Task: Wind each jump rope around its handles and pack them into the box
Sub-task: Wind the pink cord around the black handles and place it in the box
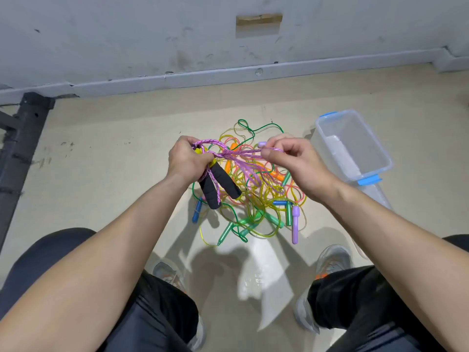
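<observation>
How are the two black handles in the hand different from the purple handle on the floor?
The two black foam handles are thick and matte; the light purple plastic handle is slimmer and shiny. The left hand grips the black pair above the floor, a purple braided rope draped over them; the purple one lies untouched on the floor beside the tangled rope pile. Both are jump rope handles.

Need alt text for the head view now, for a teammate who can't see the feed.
The left hand grips two black foam handles while the right hand pinches their purple braided rope, above a tangled pile of coloured jump ropes on the floor. A clear plastic box stands to the right.
</observation>
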Demonstrator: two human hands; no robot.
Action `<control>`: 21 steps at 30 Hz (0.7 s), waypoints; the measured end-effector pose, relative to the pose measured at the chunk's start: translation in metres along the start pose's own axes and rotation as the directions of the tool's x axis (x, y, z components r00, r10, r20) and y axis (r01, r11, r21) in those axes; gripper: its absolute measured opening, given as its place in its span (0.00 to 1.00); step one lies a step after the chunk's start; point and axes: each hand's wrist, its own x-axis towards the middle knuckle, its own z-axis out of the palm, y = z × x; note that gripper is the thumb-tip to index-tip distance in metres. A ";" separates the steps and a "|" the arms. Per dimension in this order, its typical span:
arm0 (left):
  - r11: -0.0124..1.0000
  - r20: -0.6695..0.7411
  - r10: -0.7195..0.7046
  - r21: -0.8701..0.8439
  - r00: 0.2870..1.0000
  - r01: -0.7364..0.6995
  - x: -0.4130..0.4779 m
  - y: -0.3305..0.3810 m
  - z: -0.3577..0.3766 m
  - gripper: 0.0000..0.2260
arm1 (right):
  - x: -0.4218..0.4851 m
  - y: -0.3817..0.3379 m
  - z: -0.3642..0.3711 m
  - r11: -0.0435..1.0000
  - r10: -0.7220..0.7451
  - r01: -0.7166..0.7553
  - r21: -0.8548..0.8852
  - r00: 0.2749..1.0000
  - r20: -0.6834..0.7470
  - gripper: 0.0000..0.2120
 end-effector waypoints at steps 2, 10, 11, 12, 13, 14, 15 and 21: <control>1.000 0.009 -0.008 -0.022 1.000 0.009 0.001 -0.001 0.000 0.14 | 0.000 0.002 0.001 0.996 0.037 -0.036 0.085 0.999 -0.004 0.13; 0.996 0.088 -0.011 -0.086 0.996 0.019 -0.004 -0.001 0.004 0.16 | 0.005 0.001 -0.002 0.997 0.062 -0.065 -0.037 0.995 -0.082 0.07; 0.994 0.109 -0.005 -0.111 0.994 0.017 -0.005 0.000 0.003 0.16 | 0.006 0.005 -0.003 0.980 0.059 -0.072 -0.187 0.995 -0.074 0.06; 0.991 0.130 0.005 -0.134 0.991 0.013 -0.007 0.002 0.003 0.16 | 0.007 0.008 -0.004 0.936 0.069 -0.082 -0.342 0.996 -0.051 0.05; 0.988 0.150 0.021 -0.154 0.989 0.002 -0.009 0.004 0.003 0.16 | 0.007 0.011 -0.004 0.867 0.089 -0.092 -0.490 0.996 -0.030 0.03; 0.986 0.169 0.042 -0.168 0.985 -0.013 -0.011 0.006 0.003 0.15 | 0.007 0.014 -0.004 0.788 0.116 -0.107 -0.606 0.993 -0.023 0.03; 0.983 0.186 0.063 -0.179 0.980 -0.029 -0.013 0.008 0.002 0.15 | 0.007 0.016 -0.004 0.737 0.140 -0.121 -0.665 0.990 -0.025 0.03; 0.978 0.254 0.129 -0.191 0.959 -0.081 -0.018 0.015 -0.006 0.13 | 0.011 0.017 -0.002 0.751 0.104 -0.129 -0.648 0.992 -0.077 0.10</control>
